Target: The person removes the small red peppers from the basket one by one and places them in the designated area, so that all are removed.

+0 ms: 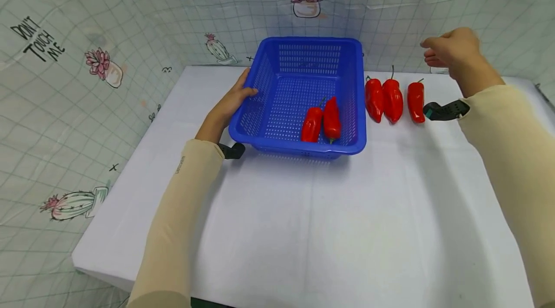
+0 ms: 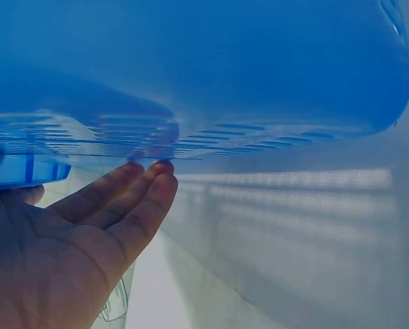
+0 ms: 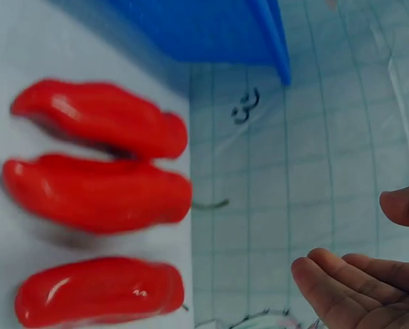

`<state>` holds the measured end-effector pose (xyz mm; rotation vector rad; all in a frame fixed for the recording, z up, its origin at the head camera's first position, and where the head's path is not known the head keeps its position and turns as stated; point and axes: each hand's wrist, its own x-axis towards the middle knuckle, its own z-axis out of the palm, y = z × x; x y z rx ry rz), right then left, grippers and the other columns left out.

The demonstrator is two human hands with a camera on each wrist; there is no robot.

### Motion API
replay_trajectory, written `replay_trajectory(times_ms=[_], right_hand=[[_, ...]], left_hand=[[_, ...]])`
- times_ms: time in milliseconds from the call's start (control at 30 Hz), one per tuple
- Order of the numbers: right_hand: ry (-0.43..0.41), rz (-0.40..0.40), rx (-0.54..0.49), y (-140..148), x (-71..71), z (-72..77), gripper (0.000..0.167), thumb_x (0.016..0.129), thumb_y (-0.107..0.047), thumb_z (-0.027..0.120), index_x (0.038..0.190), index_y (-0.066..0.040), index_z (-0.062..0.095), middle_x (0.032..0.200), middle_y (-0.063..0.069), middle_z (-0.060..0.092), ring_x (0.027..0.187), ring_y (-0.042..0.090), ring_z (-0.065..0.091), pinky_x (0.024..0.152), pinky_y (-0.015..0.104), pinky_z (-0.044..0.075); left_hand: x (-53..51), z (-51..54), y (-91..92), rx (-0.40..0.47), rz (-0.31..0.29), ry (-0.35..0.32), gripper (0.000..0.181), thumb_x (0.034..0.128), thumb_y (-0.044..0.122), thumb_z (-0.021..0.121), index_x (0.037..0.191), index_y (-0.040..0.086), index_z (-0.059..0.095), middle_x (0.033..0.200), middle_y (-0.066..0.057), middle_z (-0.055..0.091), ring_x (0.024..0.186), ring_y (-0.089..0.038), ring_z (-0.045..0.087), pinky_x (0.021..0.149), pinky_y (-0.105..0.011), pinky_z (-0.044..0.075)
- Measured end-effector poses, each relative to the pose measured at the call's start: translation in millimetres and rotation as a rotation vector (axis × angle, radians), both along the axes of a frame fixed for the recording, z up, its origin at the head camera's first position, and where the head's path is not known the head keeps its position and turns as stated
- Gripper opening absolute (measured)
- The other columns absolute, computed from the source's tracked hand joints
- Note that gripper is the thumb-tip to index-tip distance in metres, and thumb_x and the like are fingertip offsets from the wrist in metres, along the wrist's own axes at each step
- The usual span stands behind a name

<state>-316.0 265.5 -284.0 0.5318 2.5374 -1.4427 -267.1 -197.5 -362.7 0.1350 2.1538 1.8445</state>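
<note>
Cream sleeves [image 1: 173,221] reach in over the white tabletop [image 1: 312,231], and at the end of one the left hand [image 1: 234,103] grips a blue basket [image 1: 290,88] by its left side, thumb over the rim, fingers against the outside. The basket sits by the tabletop's far edge, left of the middle; whether its base lies fully flat I can't tell. The right hand [image 1: 455,50] holds nothing: it hangs in the air toward the far right corner, thumb and fingers parted.

To my eye peppers are being gathered into the basket, and this is a pause between one and the next. Two peppers [image 1: 311,125] lie inside, in its near right corner; three others [image 1: 393,100] are in a row on the tabletop, between the basket and the far right corner, close to the far edge. I'd say the next move calls for the right hand to come down and close round one, with the left steadying the basket.

All five are bright red and glossy, with hard highlights. Those in the row point their stems at the far edge and taper toward the near one; the left two nestle together, the third lies apart, straighter and slimmer.
</note>
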Motion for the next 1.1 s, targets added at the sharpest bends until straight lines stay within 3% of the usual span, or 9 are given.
replay_trajectory(times_ms=[67,100,167,400,533,633,833,967,1100], right_hand=[[0.020,0.028,-0.014,-12,-0.4,4.9,0.051,0.096,-0.037,0.056,0.137,-0.008,0.049,0.068,-0.013,0.057,0.056,-0.001,0.060,0.060,0.015,0.053],[0.033,0.041,-0.021,-18,-0.7,6.7,0.053,0.096,-0.036,0.057,0.138,-0.006,0.048,0.068,-0.012,0.057,0.056,-0.001,0.060,0.051,0.012,0.049],[0.051,0.072,-0.031,-30,-0.4,10.3,0.049,0.096,-0.035,0.057,0.135,-0.005,0.050,0.068,-0.012,0.058,0.057,-0.001,0.060,0.052,0.012,0.050],[0.088,0.155,-0.110,-66,1.7,20.0,0.018,0.096,-0.029,0.060,0.100,-0.011,0.059,0.069,-0.009,0.062,0.060,0.003,0.063,0.057,0.014,0.053],[0.037,0.211,-0.083,-87,1.8,24.7,0.037,0.097,-0.030,0.059,0.123,-0.003,0.056,0.069,-0.006,0.062,0.060,0.003,0.065,0.060,0.017,0.055],[0.016,0.269,-0.057,-106,5.0,28.8,0.058,0.098,-0.032,0.056,0.140,0.005,0.043,0.071,-0.005,0.062,0.062,0.005,0.067,0.064,0.019,0.056],[-0.014,0.432,-0.064,-148,16.5,28.8,0.063,0.099,-0.026,0.054,0.145,0.012,0.035,0.075,-0.003,0.064,0.067,0.007,0.069,0.073,0.024,0.057],[-0.057,0.574,0.013,-167,24.9,20.1,0.061,0.100,-0.029,0.053,0.143,0.012,0.039,0.097,0.015,0.070,0.074,0.011,0.072,0.082,0.031,0.057],[-0.148,0.722,0.080,-176,32.2,6.5,0.059,0.101,-0.030,0.051,0.140,0.013,0.042,0.123,0.033,0.061,0.086,0.023,0.074,0.083,0.038,0.057]], left_hand=[[-1.0,-0.8,0.7,-0.007,0.003,0.005,0.078,0.0947,0.014,0.042,0.158,0.034,0.003,0.163,-0.005,0.015,0.141,-0.032,0.031,0.115,-0.051,0.029],[-1.6,-1.2,1.0,-0.013,0.004,0.008,0.078,0.0947,0.014,0.043,0.158,0.034,0.002,0.163,-0.005,0.015,0.142,-0.032,0.031,0.115,-0.051,0.029],[-1.7,-2.1,1.0,-0.028,0.008,0.016,0.078,0.0944,0.015,0.043,0.158,0.034,0.002,0.164,-0.005,0.014,0.143,-0.031,0.029,0.116,-0.050,0.027],[-0.8,-3.0,1.4,-0.031,0.005,0.034,0.079,0.0938,0.015,0.044,0.159,0.031,0.002,0.164,-0.006,0.015,0.143,-0.032,0.030,0.116,-0.050,0.028],[-1.0,-3.0,1.1,-0.031,0.004,0.034,0.079,0.0936,0.015,0.044,0.159,0.032,0.002,0.164,-0.005,0.013,0.144,-0.031,0.028,0.117,-0.050,0.027],[-2.3,-3.5,1.4,-0.041,-0.002,0.033,0.079,0.0939,0.016,0.044,0.159,0.031,0.001,0.165,-0.005,0.011,0.147,-0.030,0.024,0.118,-0.049,0.024],[-1.7,-2.3,1.0,-0.047,0.004,0.019,0.079,0.0947,0.017,0.044,0.159,0.033,0.001,0.165,-0.003,0.009,0.148,-0.030,0.022,0.118,-0.049,0.023],[-2.2,-2.6,0.3,-0.053,-0.006,0.028,0.078,0.0955,0.017,0.044,0.158,0.033,0.000,0.165,-0.004,0.008,0.148,-0.030,0.020,0.119,-0.049,0.022],[-0.3,-2.1,1.6,-0.064,-0.005,0.027,0.079,0.0953,0.017,0.044,0.158,0.033,-0.001,0.166,-0.003,0.007,0.150,-0.028,0.016,0.120,-0.048,0.018]])
